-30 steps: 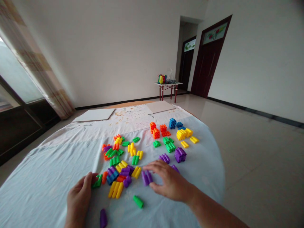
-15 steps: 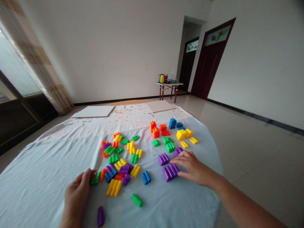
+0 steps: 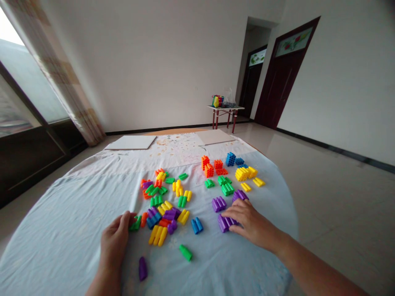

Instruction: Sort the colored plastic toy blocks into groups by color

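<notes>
My right hand lies on the pale blue cloth with its fingers curled over a purple block cluster. Two more purple clusters sit close by, one to the left and another just behind the fingers. My left hand rests flat, fingers stretched, its tips touching a green piece at the edge of a mixed pile of coloured blocks. A blue block, a single green piece and a single purple piece lie between my hands.
Sorted groups stand farther back: orange, blue, yellow, green. Two white boards lie at the round table's far side. The table edge drops off right. A small table stands by dark doors.
My right hand moved right from the pile with purple pieces and now covers the purple cluster. A blue block is uncovered. My left hand stayed put. The camera shifted slightly.
</notes>
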